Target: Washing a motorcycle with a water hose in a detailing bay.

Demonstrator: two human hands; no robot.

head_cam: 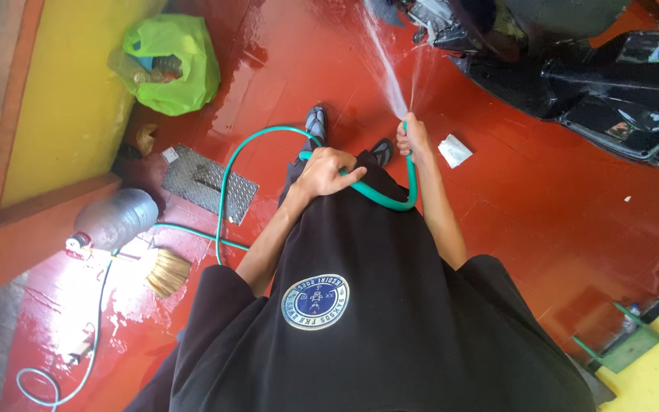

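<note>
Right hand point(412, 137) clenched on green hose point(390, 200) end, water spraying toward black motorcycle point(612, 91) at 1 o'clock. Left hand point(328, 169) grips hose loop at centre. Green bag point(173, 65) at 10 o'clock on wet red floor point(543, 206).

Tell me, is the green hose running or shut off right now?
Running. Water sprays from the end of the green hose, which the right hand pinches, toward the black motorcycle. The left hand grips the hose farther back.

Both hands, left hand point(328, 169) and right hand point(412, 137), grip the green hose point(390, 202), seemingly spraying a black motorcycle point(604, 91).
</note>
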